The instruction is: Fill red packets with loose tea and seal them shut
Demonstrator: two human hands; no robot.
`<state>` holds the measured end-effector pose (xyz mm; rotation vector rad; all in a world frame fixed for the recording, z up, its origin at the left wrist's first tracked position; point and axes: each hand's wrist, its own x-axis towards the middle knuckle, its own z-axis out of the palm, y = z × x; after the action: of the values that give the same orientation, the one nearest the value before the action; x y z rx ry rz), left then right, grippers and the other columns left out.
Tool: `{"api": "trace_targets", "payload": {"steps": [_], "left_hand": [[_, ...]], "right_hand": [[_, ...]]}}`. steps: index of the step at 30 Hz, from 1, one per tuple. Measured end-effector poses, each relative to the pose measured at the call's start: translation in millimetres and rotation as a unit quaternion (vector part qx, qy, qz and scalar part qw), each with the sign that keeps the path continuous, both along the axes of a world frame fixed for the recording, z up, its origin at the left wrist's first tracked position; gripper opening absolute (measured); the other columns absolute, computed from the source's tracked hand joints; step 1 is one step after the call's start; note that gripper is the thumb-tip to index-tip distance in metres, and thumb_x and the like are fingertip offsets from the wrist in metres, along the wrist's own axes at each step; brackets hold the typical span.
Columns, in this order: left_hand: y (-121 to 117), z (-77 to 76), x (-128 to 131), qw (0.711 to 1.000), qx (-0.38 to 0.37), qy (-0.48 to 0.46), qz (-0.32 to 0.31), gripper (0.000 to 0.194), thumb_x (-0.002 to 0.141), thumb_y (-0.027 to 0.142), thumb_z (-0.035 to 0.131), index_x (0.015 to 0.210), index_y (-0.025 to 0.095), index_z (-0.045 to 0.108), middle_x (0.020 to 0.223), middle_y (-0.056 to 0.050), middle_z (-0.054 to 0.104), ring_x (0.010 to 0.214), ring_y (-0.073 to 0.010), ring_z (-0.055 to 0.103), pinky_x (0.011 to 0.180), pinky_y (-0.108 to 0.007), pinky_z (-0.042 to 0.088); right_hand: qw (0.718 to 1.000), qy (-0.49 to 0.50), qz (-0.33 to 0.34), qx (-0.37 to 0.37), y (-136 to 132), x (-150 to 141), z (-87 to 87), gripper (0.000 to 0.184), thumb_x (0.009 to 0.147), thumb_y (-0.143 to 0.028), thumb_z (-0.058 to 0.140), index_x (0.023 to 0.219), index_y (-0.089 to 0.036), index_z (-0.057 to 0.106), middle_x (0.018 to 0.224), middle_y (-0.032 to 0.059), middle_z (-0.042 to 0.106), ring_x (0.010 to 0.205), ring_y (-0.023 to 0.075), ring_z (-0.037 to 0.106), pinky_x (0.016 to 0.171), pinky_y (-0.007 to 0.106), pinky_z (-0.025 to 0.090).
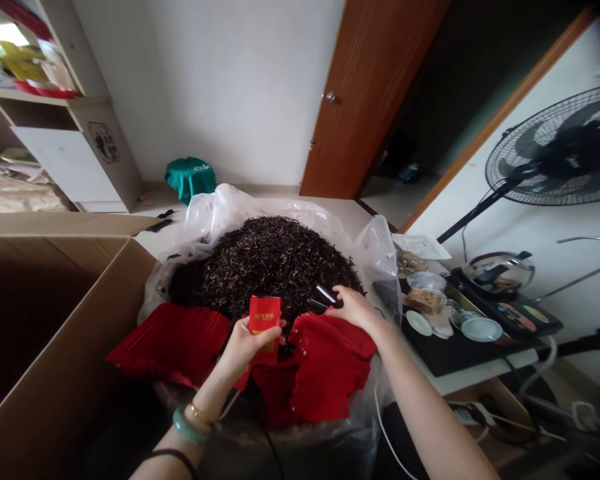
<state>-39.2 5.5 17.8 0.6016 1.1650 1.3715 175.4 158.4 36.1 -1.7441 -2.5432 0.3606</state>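
A big clear plastic bag (220, 207) holds a heap of dark loose tea leaves (270, 260). Rows of small red packets (175, 337) lie fanned along its near edge. My left hand (247, 343) is closed on one red packet (265, 315) with gold print, held upright above the stack. My right hand (355, 307) reaches onto the heap and grips a small black scoop (325, 295) at the leaves' near right edge. A green bangle and a gold bracelet sit on my left wrist.
An open cardboard box (55, 333) stands at the left. At the right a tea tray (455, 347) carries small cups, bowls and a kettle (497, 270); a standing fan (560, 153) is behind it. A shelf, a green stool and a brown door stand further back.
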Motion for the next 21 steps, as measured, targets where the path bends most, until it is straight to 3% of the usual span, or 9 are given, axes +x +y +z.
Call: {"api": "trace_targets", "payload": {"steps": [6,12,17,21], "left_hand": [[0.2,3.8,-3.1,1.000,0.000,-0.006,0.021,0.051,0.043,0.040,0.089,0.081,0.010,0.070,0.086,-0.013,0.076,0.059,-0.0196,0.069,0.051,-0.025,0.053],[-1.3,8.6,-6.6,1.000,0.008,0.002,0.019,0.051,0.043,0.041,0.089,0.080,0.010,0.070,0.086,-0.014,0.076,0.060,-0.0199,0.070,0.050,-0.025,0.053],[-1.3,10.9,-9.2,1.000,0.009,-0.004,0.028,0.052,0.043,0.041,0.089,0.079,0.010,0.070,0.086,-0.015,0.076,0.059,-0.0196,0.070,0.051,-0.024,0.053],[-0.5,9.9,-12.3,0.999,0.013,-0.001,0.031,0.052,0.042,0.042,0.089,0.078,0.009,0.070,0.084,-0.014,0.076,0.058,-0.0193,0.069,0.050,-0.024,0.052]], "right_hand": [[0.994,-0.098,-0.046,-0.002,-1.3,-26.4,-15.8,0.046,0.070,-0.037,0.072,0.107,-0.014,0.058,0.106,0.0178,0.067,0.099,0.0335,0.065,0.080,0.043,0.047],[0.992,-0.105,-0.048,0.045,-0.7,-38.4,-5.5,0.040,0.081,-0.030,0.058,0.117,-0.013,0.052,0.109,0.0181,0.062,0.097,0.0303,0.065,0.077,0.039,0.049],[0.990,-0.064,0.055,0.115,11.3,-51.8,18.7,0.070,0.077,-0.011,0.058,0.142,-0.006,0.031,0.123,0.0239,0.055,0.113,0.0333,0.057,0.084,0.040,0.050],[0.991,0.005,0.117,0.066,22.8,-57.4,32.5,0.064,0.074,-0.017,0.069,0.134,-0.010,0.048,0.119,0.0196,0.062,0.108,0.0316,0.061,0.090,0.040,0.049]]}}
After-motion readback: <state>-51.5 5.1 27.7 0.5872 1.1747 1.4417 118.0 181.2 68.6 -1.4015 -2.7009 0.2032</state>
